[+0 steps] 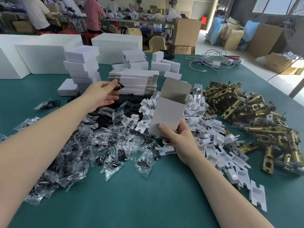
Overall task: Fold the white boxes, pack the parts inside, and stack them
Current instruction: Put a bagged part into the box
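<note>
My right hand (179, 139) grips the bottom of a small white box (169, 112), held upright above the table with its top flap open. My left hand (102, 96) pinches a thin black metal plate (119, 87) between thumb and fingers, up and to the left of the box. Below it lies a row of more black plates (130, 102). A pile of clear screw packets (92, 142) covers the left, white cardboard inserts (205, 129) the middle, and brass latches (256, 116) the right. Flat box blanks (136, 81) are stacked behind, with a tower of folded boxes (83, 69) beside them.
The green table (131, 195) has bare surface near me. Large white cartons (39, 58) stand at the back left, and white cables (212, 61) lie at the back right. People work at benches in the background among brown cartons (185, 32).
</note>
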`<action>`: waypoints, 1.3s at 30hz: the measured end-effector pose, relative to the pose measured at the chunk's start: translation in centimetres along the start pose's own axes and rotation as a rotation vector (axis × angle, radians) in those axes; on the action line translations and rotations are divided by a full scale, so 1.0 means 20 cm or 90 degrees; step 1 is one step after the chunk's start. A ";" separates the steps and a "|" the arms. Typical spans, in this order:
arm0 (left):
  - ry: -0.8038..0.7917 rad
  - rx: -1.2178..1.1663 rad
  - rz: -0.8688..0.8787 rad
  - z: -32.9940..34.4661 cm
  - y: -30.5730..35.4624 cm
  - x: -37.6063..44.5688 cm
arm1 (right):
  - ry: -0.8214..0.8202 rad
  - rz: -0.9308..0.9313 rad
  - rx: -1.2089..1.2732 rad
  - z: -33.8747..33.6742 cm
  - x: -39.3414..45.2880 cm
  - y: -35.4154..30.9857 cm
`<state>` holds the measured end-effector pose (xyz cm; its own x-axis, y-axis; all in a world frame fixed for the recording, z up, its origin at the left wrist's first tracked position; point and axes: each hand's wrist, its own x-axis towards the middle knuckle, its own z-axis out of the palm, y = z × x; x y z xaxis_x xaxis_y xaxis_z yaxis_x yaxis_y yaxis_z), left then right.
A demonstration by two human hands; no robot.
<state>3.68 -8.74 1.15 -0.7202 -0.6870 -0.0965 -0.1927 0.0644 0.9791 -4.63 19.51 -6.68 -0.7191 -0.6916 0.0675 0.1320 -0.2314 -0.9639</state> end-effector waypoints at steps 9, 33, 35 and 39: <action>-0.133 -0.108 0.222 0.16 0.39 -0.22 | 0.006 -0.022 -0.028 0.01 0.00 0.00; -0.304 0.634 0.507 0.43 0.55 -0.38 | -0.014 -0.015 -0.047 0.02 0.00 -0.01; -0.309 0.607 0.497 0.43 0.54 -0.38 | -0.017 -0.015 -0.052 0.01 0.00 -0.01; -0.317 0.627 0.470 0.43 0.53 -0.37 | -0.015 -0.014 -0.064 0.02 0.00 -0.01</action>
<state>1.10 3.25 10.78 -0.9887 0.0590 0.1377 0.0999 0.9446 0.3126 -4.39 19.36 -6.35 -0.7042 -0.7037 0.0940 0.0470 -0.1782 -0.9829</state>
